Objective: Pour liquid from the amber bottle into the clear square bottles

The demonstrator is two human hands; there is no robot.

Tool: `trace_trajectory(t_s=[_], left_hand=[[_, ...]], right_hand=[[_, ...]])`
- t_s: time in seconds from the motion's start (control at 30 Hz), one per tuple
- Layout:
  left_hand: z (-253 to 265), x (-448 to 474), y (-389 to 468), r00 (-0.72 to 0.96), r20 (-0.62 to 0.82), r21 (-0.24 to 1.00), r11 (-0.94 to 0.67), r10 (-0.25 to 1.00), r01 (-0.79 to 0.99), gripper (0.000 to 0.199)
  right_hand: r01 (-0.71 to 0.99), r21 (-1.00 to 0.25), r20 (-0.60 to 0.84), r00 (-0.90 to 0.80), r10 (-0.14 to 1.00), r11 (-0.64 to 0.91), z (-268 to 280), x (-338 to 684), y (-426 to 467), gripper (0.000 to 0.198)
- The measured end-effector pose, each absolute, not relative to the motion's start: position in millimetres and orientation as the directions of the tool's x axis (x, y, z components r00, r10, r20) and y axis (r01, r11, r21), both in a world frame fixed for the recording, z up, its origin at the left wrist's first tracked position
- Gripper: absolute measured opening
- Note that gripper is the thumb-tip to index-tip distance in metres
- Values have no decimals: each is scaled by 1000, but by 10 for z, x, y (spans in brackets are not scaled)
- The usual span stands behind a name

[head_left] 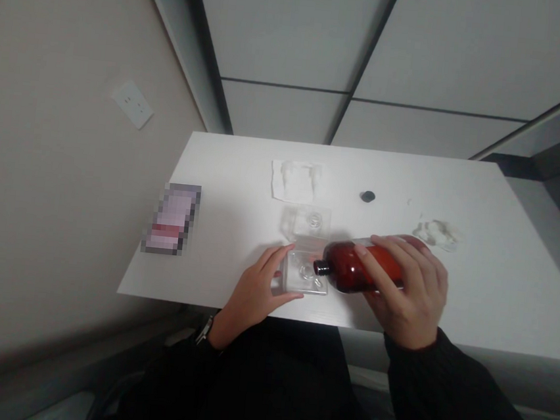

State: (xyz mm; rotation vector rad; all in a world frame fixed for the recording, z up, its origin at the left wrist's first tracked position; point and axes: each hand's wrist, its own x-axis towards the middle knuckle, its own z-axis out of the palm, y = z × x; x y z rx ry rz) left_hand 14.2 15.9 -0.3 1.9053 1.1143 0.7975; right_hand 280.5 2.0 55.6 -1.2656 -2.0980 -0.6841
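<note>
one hand (412, 305) (the right) curls round a tilted bottle (351, 267).

I'm counting two hands (258, 287) (408, 295), one bottle (348, 267), one clear box (294, 275), one dark disc (368, 197), one white sheet (296, 182), one crumpled tissue (436, 233) and one pixel-blurred pink object (172, 216).

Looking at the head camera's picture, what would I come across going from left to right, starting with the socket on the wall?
Wall socket → pixelated pinkish item → left hand → clear plastic case → red-brown bottle → right hand → crumpled white material.
</note>
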Motion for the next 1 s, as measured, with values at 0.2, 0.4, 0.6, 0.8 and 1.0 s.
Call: trace_trajectory(t_s=[0.2,0.4,0.6,0.8,1.0], left_hand=[[-29,144,162,414,134,862,-312,900,399,91],[-13,140,165,417,134,865,-312,899,394,87],[-11,130,171,415,133,869,-307,900,389,89],[-13,131,169,413,111,878,-284,904,386,86],[0,125,166,411,110,881,-280,905,381,87]], right_hand=[[905,133,717,-370,591,405,551,2796,20,77],[908,128,717,-363,596,399,556,2804,17,81],[906,144,719,-372,587,398,577,2809,17,77],[903,140,734,-369,570,405,583,2819,13,74],[907,130,733,-360,577,401,569,2834,13,78]])
